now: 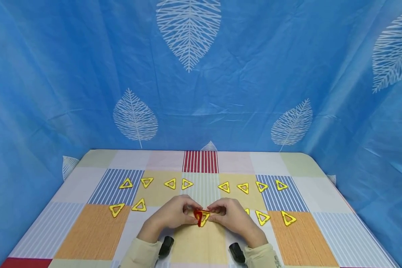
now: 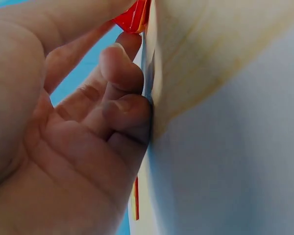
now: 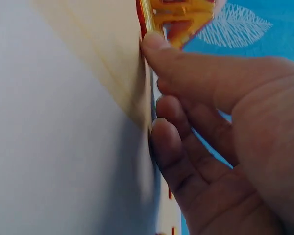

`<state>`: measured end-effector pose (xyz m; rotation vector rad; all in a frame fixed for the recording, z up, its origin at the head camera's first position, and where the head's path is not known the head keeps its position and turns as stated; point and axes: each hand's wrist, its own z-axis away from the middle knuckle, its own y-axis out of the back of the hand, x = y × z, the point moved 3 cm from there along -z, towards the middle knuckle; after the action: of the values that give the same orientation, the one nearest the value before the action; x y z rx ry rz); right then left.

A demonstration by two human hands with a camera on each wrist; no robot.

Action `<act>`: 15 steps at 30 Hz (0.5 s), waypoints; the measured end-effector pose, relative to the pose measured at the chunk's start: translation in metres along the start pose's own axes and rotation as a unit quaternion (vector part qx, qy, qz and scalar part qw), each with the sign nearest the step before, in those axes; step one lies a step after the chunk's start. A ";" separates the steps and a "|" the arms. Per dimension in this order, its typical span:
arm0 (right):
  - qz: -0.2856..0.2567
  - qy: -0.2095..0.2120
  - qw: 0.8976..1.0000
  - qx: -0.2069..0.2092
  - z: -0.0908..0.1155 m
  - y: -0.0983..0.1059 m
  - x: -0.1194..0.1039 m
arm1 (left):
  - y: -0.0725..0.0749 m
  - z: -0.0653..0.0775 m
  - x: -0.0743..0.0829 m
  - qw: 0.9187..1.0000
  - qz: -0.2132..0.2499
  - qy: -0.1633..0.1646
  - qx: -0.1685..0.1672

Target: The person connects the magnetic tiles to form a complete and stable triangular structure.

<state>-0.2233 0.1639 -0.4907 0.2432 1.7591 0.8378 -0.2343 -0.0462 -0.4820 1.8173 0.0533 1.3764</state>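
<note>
At the front centre of the table, both hands hold a small cluster of triangular frame tiles. Thumb and fingers of my left hand (image 1: 172, 216) pinch its left side, where a red triangle tile (image 1: 199, 213) stands tilted up. My right hand (image 1: 233, 216) pinches the right side, beside a yellow triangle tile (image 1: 204, 219). In the left wrist view only a glossy red corner (image 2: 131, 19) shows above the curled lower fingers. The right wrist view has the thumb tip against the edge of the yellow tile (image 3: 188, 22), just above the cloth. Fingers hide part of the cluster.
Several loose yellow triangle tiles lie flat on the patchwork tablecloth (image 1: 201, 245), among them one at the left (image 1: 116, 209) and one at the right (image 1: 288, 218). A further tile (image 1: 246, 211) is partly hidden by the right hand. Blue leaf-patterned curtains (image 1: 201, 93) surround the table.
</note>
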 end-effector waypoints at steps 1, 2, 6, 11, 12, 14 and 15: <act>-0.001 -0.001 1.000 0.001 0.001 0.002 0.000 | 0.000 0.000 0.000 1.000 -0.005 0.002 0.002; -0.001 -0.003 1.000 0.004 0.002 0.005 0.001 | 0.000 0.000 -0.001 1.000 -0.009 0.006 0.005; 0.000 -0.014 1.000 0.019 0.008 0.021 0.006 | 0.000 0.000 -0.001 0.999 -0.015 0.025 0.017; 0.016 -0.040 0.999 0.032 0.018 0.046 0.014 | 0.000 0.001 0.000 0.998 -0.009 0.047 0.029; 0.020 -0.049 0.998 0.031 0.021 0.051 0.016 | 0.000 0.001 0.000 0.998 -0.007 0.049 0.030; 0.028 -0.065 0.997 0.030 0.026 0.060 0.019 | -0.001 0.001 0.000 0.998 -0.003 0.051 0.030; 0.030 -0.074 0.996 0.031 0.029 0.063 0.021 | -0.001 0.001 0.000 0.998 0.000 0.051 0.029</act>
<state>-0.2204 0.2332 -0.4694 0.3921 1.6464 0.7884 -0.2331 -0.0463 -0.4825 1.7931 0.1478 1.4806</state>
